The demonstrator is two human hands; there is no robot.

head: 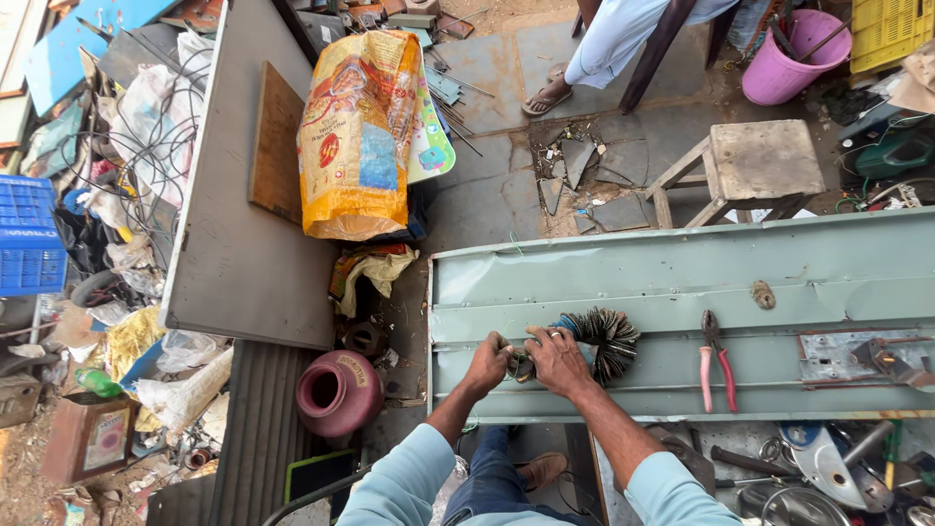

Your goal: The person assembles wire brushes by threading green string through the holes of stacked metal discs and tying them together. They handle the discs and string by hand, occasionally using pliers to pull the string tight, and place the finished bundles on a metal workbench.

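Note:
Both my hands rest on a pale green metal panel that serves as a work surface. My left hand and my right hand meet over a small dark object, pinched between the fingers; what it is stays unclear. Right beside my right hand lies a large ring of several dark keys or blanks, fanned out like a brush. A pair of pliers with pink and red handles lies further right on the panel.
A maroon pot stands on the ground at my left. A yellow sack leans on a grey board. A wooden stool, a pink bucket and another person's sandalled foot are beyond the panel. Metal parts lie lower right.

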